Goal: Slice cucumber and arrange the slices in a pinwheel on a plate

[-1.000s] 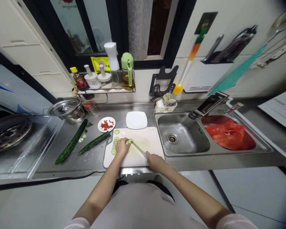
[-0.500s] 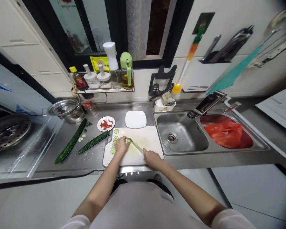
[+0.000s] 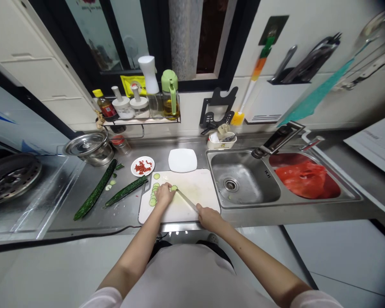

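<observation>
On the white cutting board (image 3: 195,203), my right hand (image 3: 209,217) is closed around the handle of a knife (image 3: 188,200), its blade angled up and left. The knife's tip is at a pale green cucumber piece (image 3: 174,188) beside the fingertips of my left hand (image 3: 164,195). That hand is closed with curled fingers over the board, and the cucumber piece shows at their edge. Several cucumber slices (image 3: 153,202) lie left of my left hand, partly hidden by it. One lone slice (image 3: 156,176) rests near the board's upper left corner.
Left of the board lie a partly cut cucumber (image 3: 125,191) and a whole cucumber (image 3: 96,190). Behind it are a small plate (image 3: 133,168) of chopped red bits and a white square dish (image 3: 182,160). A steel sink (image 3: 244,171) adjoins the right, a lidded pot (image 3: 91,147) the far left.
My right hand has drawn the knife slightly right and toward me. More of the cucumber piece's face shows by my left fingertips. The left hand has barely moved.
</observation>
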Demonstrator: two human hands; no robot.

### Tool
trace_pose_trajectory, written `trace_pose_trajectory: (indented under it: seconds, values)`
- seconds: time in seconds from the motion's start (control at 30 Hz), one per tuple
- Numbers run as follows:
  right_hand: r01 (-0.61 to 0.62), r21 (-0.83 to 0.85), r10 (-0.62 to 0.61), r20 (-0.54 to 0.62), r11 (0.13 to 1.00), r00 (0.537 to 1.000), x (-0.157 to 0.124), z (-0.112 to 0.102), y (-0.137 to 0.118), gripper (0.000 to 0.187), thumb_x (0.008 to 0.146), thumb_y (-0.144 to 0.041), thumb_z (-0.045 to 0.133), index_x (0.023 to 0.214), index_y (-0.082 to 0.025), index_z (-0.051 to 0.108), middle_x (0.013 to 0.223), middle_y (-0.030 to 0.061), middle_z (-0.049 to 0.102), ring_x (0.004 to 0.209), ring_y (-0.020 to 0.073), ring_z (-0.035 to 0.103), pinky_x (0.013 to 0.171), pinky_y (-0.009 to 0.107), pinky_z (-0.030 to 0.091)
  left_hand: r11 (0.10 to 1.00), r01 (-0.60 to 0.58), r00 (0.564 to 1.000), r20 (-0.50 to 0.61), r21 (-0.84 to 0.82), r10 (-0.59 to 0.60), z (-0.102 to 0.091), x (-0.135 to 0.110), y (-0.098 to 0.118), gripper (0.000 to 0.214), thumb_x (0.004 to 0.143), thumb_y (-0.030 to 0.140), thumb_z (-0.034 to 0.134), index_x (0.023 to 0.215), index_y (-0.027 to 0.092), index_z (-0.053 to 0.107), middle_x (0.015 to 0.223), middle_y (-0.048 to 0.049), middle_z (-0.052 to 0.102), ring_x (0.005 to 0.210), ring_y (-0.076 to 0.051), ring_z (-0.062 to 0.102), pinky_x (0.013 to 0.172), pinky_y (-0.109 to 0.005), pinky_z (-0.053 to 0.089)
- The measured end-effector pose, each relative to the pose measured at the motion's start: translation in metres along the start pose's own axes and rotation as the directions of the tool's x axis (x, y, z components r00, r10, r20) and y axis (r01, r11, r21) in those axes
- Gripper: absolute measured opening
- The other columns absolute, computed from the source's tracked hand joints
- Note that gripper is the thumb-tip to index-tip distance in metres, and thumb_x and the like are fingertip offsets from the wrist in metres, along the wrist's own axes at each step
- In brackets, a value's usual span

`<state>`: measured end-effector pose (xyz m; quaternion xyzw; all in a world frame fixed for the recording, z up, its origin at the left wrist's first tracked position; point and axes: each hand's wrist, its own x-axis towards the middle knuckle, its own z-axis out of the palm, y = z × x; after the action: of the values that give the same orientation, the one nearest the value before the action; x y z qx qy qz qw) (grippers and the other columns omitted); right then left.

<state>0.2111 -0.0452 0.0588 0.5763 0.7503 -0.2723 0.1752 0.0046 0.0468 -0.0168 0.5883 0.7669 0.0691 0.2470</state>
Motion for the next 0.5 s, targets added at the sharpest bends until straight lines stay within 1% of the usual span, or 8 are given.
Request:
trace_pose_trajectory:
  seconds: [0.17,0.37,0.5]
  values:
    - [0.005,0.002,-0.005,-0.012,1.000,1.000,0.005,-0.001,-0.005,0.031,0.090,-0.015,0.035,0.119,-0.015,0.045,0.104,0.0173,0.066,0.098,0.0269,0.064,0.073,0.033,0.042,0.999,0.018,1.000,0.004,-0.027,-0.018,0.000,0.000,0.002,0.025,0.076,0.035,0.066,0.098,0.023,0.062,0.106,-0.0072,0.068,0.106,-0.026,0.059,0.089,-0.036,0.038]
    - [0.010,0.002,-0.010,-0.030,1.000,0.999,0.011,-0.005,-0.012,0.030,0.090,-0.015,0.034,0.118,-0.015,0.046,0.104,0.0170,0.066,0.095,0.0267,0.065,0.072,0.033,0.043,0.996,0.010,1.000,0.018,-0.083,-0.009,-0.001,-0.001,0.005,0.018,0.077,0.029,0.064,0.094,0.023,0.060,0.095,-0.0037,0.070,0.097,-0.022,0.063,0.085,-0.033,0.039]
    - [0.005,0.017,-0.004,-0.039,1.000,0.999,0.012,-0.006,-0.014,0.030,0.089,-0.014,0.034,0.116,-0.015,0.046,0.103,0.0168,0.067,0.094,0.0261,0.064,0.072,0.033,0.043,0.996,0.013,1.000,0.018,-0.092,-0.011,-0.002,0.000,0.006,0.019,0.075,0.027,0.065,0.093,0.022,0.060,0.093,-0.0029,0.070,0.095,-0.022,0.063,0.081,-0.031,0.040]
